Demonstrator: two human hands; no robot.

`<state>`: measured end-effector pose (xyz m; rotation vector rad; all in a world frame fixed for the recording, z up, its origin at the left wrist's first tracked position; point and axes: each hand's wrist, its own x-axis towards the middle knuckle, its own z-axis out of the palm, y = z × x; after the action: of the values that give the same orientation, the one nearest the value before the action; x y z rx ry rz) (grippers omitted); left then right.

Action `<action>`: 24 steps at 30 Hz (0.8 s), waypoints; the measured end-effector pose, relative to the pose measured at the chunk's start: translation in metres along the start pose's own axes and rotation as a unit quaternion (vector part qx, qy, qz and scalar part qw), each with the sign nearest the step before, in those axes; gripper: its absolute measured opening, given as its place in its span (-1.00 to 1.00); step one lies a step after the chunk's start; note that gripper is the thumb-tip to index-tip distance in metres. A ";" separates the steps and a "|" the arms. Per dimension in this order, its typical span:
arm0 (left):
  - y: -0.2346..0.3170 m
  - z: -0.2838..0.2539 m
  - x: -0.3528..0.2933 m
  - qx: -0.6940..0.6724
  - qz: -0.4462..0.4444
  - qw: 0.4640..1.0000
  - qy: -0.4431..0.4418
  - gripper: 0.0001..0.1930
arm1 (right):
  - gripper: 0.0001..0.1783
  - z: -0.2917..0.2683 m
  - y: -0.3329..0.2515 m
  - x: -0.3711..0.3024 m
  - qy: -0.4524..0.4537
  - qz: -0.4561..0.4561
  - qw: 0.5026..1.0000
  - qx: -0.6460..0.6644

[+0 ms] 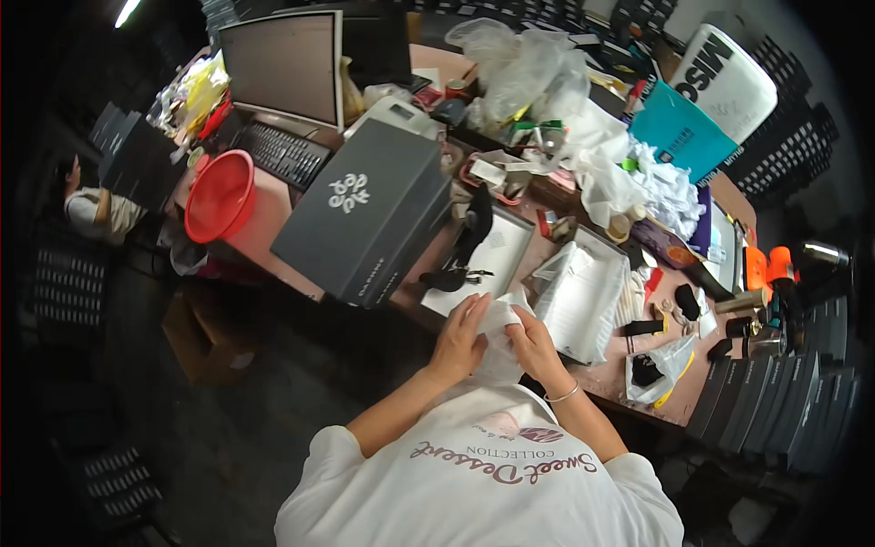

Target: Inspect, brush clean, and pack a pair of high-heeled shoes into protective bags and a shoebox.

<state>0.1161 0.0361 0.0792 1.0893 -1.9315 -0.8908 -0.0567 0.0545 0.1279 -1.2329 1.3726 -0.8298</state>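
Observation:
Close in front of my chest, a thin white sheet is bunched between my hands; whether it is tissue paper or plastic I cannot tell. My left hand has it between thumb and fingers. On the other side, my right hand pinches it, with a bracelet at the wrist. Just beyond my fingers, black strappy shoes lie across an open shoebox part with a white inside. To the right of that stands an open shoebox lined with white wrapping.
A large dark grey box stands at the left, near a red basin, keyboard and monitor. Clear plastic bags and a teal box crowd the back. Stacked boxes line the right edge.

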 end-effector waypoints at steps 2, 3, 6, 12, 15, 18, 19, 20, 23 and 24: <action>-0.034 -0.022 -0.025 0.014 -0.078 0.997 0.020 -0.39 | -0.65 0.016 -0.012 0.002 -0.058 0.007 0.995 -0.078; -0.046 -0.038 -0.035 0.032 -0.093 0.995 0.013 -0.44 | -0.66 0.020 -0.024 0.001 -0.098 0.022 0.988 -0.121; -0.060 -0.076 -0.064 0.021 -0.180 0.981 0.069 -0.49 | -0.67 0.020 -0.023 0.011 -0.238 0.041 0.951 -0.191; -0.085 -0.103 -0.112 -0.206 -0.324 0.909 0.162 -0.49 | -0.30 0.046 0.014 0.074 -0.055 -0.064 0.945 -0.317; -0.079 -0.112 -0.114 -0.271 -0.321 0.892 0.165 -0.57 | -0.17 0.091 0.029 0.114 0.011 -0.145 0.881 -0.449; -0.075 -0.114 -0.121 -0.285 -0.345 0.870 0.206 -0.62 | -0.23 0.115 0.061 0.133 0.040 -0.115 0.854 -0.505; -0.075 -0.113 -0.124 -0.298 -0.353 0.857 0.228 -0.63 | -0.26 0.111 0.079 0.138 0.053 -0.146 0.877 -0.455; -0.072 -0.115 -0.128 -0.330 -0.365 0.839 0.231 -0.62 | -0.29 0.105 0.104 0.143 0.062 -0.178 0.896 -0.402; -0.059 -0.114 -0.123 -0.279 -0.339 0.872 0.218 -0.64 | -0.47 0.074 0.104 0.121 0.027 -0.181 0.955 -0.235; -0.058 -0.113 -0.120 -0.276 -0.337 0.880 0.191 -0.65 | -0.47 0.060 0.103 0.112 0.028 -0.178 0.957 -0.226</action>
<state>0.2790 0.0965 0.0550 1.4507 -0.8667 -1.3622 -0.0103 -0.0212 -0.0093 -1.8640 1.4559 -0.8222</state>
